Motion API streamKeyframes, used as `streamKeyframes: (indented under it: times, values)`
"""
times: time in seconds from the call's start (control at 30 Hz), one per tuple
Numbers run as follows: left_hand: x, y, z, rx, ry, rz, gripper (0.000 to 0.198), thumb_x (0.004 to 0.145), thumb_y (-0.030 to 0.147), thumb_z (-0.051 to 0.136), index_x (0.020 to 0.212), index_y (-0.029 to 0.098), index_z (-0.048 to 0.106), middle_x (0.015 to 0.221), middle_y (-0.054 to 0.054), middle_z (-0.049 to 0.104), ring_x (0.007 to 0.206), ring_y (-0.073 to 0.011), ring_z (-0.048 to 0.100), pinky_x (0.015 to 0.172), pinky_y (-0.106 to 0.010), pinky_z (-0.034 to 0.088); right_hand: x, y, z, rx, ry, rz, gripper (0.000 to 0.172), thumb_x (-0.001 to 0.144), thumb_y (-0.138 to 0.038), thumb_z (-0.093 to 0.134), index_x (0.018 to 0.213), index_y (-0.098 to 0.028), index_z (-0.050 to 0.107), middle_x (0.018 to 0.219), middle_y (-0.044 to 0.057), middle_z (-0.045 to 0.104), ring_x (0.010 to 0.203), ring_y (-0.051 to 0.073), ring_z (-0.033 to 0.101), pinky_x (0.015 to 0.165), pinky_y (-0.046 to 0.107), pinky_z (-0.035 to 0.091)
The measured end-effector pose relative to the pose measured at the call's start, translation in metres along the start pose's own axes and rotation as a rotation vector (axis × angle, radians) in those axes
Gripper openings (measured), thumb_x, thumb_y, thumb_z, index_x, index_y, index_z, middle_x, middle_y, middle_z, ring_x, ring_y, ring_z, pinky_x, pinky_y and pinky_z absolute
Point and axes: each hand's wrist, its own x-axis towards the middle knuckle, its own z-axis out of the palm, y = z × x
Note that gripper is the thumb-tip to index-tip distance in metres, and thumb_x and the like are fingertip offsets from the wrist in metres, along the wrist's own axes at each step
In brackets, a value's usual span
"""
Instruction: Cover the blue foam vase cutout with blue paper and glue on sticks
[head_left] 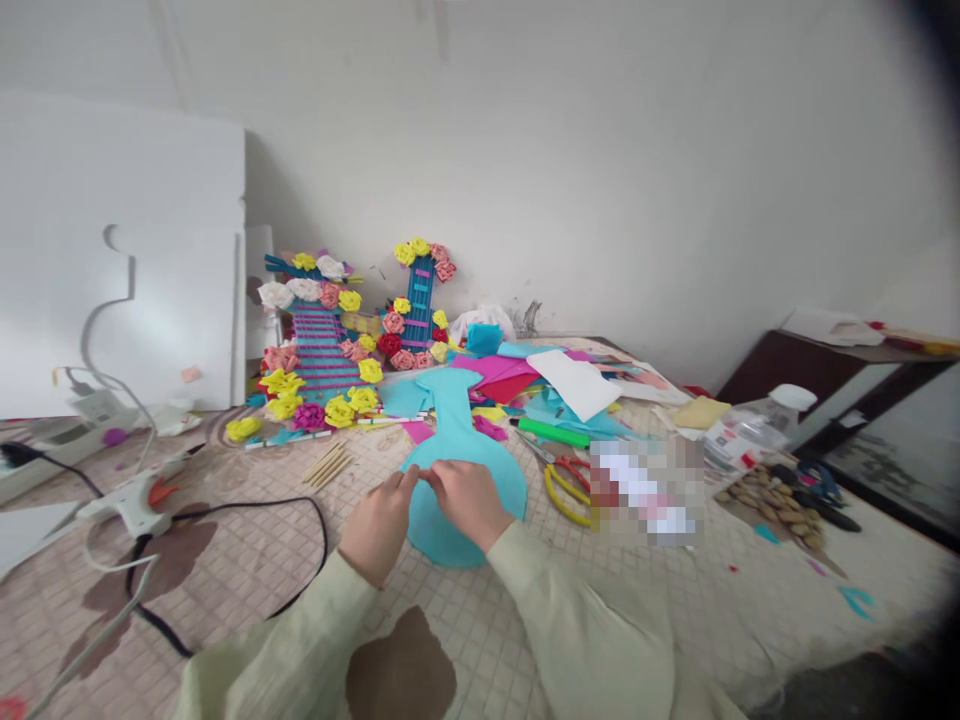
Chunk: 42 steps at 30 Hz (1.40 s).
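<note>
A turquoise cut-out (491, 490) with a round body and a long neck lies on the table in front of me. My left hand (381, 522) is over its left edge, fingers pinched together. Coming from the right, my right hand (469, 498) rests above the round part with its fingers closed too. Both sets of fingertips meet near the upper left of the round part. What sits between them, if anything, is hidden or too small to make out.
Left are a glue gun (135, 505) with cables and some wooden sticks (328, 465). Behind stand flower-trimmed crafts (330, 345) and coloured paper sheets (502, 375). On the right are yellow-handled pliers (566, 495), a green cutter (555, 432), a plastic bottle (750, 430) and a pile of nuts (776, 505).
</note>
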Motion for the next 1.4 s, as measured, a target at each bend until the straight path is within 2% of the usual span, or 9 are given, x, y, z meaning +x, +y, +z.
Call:
streamKeyframes:
  times: [0.13, 0.2, 0.3, 0.43, 0.67, 0.8, 0.97, 1.2, 1.4]
  values:
    - [-0.001, -0.009, 0.003, -0.055, 0.061, 0.014, 0.040, 0.089, 0.008, 0.033, 0.122, 0.015, 0.054, 0.102, -0.011, 0.070, 0.086, -0.0215, 0.069, 0.068, -0.030, 0.052, -0.001, 0.009, -0.001, 0.116, 0.039, -0.129, 0.024, 0.098, -0.026, 0.040, 0.092, -0.017, 0.061, 0.086, 0.005, 0.070, 0.079, 0.018, 0.066, 0.063, 0.026, 0.037]
    - [-0.002, -0.014, 0.006, -0.121, 0.160, 0.044, 0.036, 0.092, 0.018, 0.034, 0.118, 0.016, 0.057, 0.104, -0.010, 0.071, 0.089, -0.0224, 0.068, 0.071, -0.031, 0.052, -0.005, 0.012, 0.000, 0.170, 0.058, -0.162, 0.023, 0.099, -0.024, 0.038, 0.097, -0.017, 0.060, 0.089, 0.005, 0.069, 0.081, 0.018, 0.065, 0.065, 0.026, 0.037]
    - [-0.003, -0.017, 0.007, -0.265, 0.289, 0.122, 0.035, 0.093, 0.029, 0.034, 0.109, 0.018, 0.063, 0.089, -0.008, 0.074, 0.080, -0.0226, 0.069, 0.068, -0.033, 0.052, -0.011, 0.013, 0.002, 0.212, 0.091, -0.177, 0.023, 0.099, -0.025, 0.037, 0.097, -0.018, 0.060, 0.089, 0.005, 0.070, 0.079, 0.017, 0.066, 0.063, 0.026, 0.037]
    - [-0.004, -0.015, 0.007, -0.445, 0.319, 0.189, 0.033, 0.092, 0.030, 0.035, 0.104, 0.018, 0.063, 0.079, -0.004, 0.074, 0.072, -0.0197, 0.069, 0.067, -0.031, 0.051, -0.018, 0.015, 0.005, 0.252, 0.160, -0.182, 0.025, 0.098, -0.026, 0.037, 0.090, -0.018, 0.059, 0.081, 0.003, 0.069, 0.071, 0.016, 0.065, 0.061, 0.026, 0.036]
    - [-0.007, -0.012, 0.005, -0.620, 0.392, 0.176, 0.027, 0.088, 0.033, 0.049, 0.093, 0.017, 0.070, 0.090, -0.007, 0.074, 0.080, -0.0189, 0.067, 0.067, -0.027, 0.052, -0.022, 0.015, 0.002, 0.307, 0.317, -0.236, 0.029, 0.098, -0.027, 0.034, 0.091, -0.016, 0.060, 0.078, 0.006, 0.065, 0.065, 0.016, 0.059, 0.062, 0.026, 0.039]
    - [-0.008, -0.010, 0.000, -0.677, 0.347, 0.156, 0.022, 0.085, 0.033, 0.055, 0.089, 0.020, 0.073, 0.084, -0.004, 0.074, 0.072, -0.0169, 0.066, 0.059, -0.025, 0.050, -0.026, 0.012, -0.001, 0.420, 0.327, -0.217, 0.027, 0.097, -0.027, 0.036, 0.090, -0.016, 0.060, 0.078, 0.006, 0.063, 0.066, 0.016, 0.058, 0.062, 0.025, 0.040]
    - [-0.011, 0.000, -0.002, -0.836, 0.290, 0.088, 0.021, 0.081, 0.033, 0.060, 0.087, 0.016, 0.071, 0.071, -0.003, 0.070, 0.059, -0.0149, 0.065, 0.057, -0.025, 0.052, -0.030, 0.006, -0.001, 0.704, 0.288, -0.114, 0.020, 0.094, -0.027, 0.042, 0.089, -0.017, 0.059, 0.079, 0.004, 0.063, 0.070, 0.014, 0.057, 0.064, 0.024, 0.042]
    - [-0.015, 0.004, 0.000, -1.116, 0.236, -0.028, 0.023, 0.077, 0.034, 0.064, 0.089, 0.014, 0.068, 0.070, -0.004, 0.068, 0.058, -0.0154, 0.064, 0.055, -0.026, 0.053, -0.031, -0.001, -0.001, 1.043, 0.196, 0.098, 0.018, 0.090, -0.034, 0.048, 0.089, -0.018, 0.056, 0.076, 0.001, 0.060, 0.054, 0.010, 0.052, 0.054, 0.023, 0.042]
    - [-0.010, 0.002, -0.007, -1.429, 0.076, -0.202, 0.033, 0.070, 0.041, 0.071, 0.089, 0.014, 0.068, 0.070, -0.003, 0.069, 0.066, -0.0164, 0.065, 0.063, -0.029, 0.057, -0.025, 0.005, -0.008, 1.255, 0.225, 0.239, 0.025, 0.080, -0.043, 0.060, 0.081, -0.018, 0.062, 0.078, 0.003, 0.060, 0.072, 0.014, 0.054, 0.068, 0.027, 0.044]
